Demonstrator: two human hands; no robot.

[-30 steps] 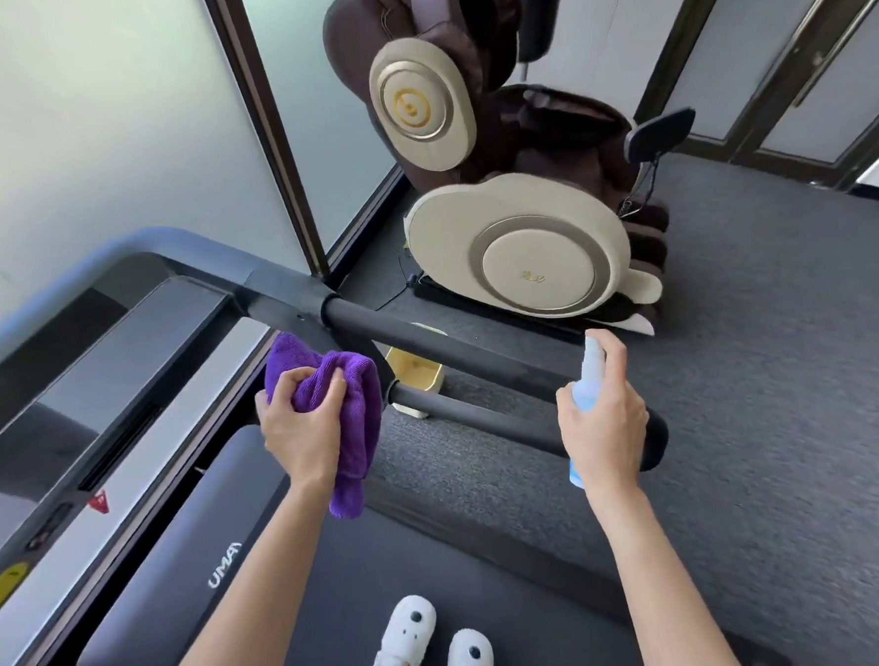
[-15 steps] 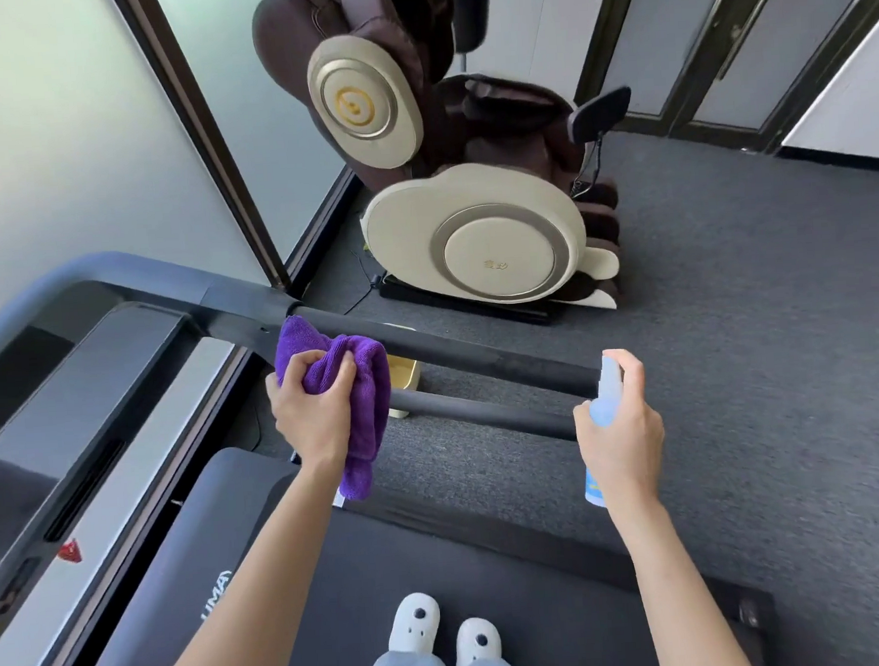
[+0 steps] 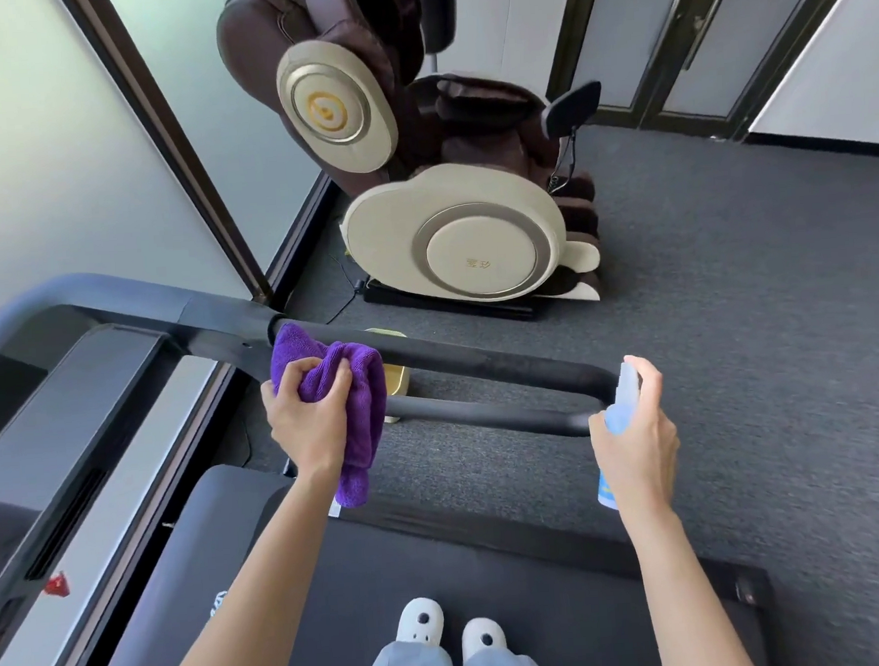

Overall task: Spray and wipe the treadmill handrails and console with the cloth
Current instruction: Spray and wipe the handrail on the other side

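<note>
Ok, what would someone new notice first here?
Probably the purple cloth, bunched in the left hand against the black handrail near the console. Next, the right hand gripping a spray bottle at the rail's far end, and the big massage chair behind.
</note>
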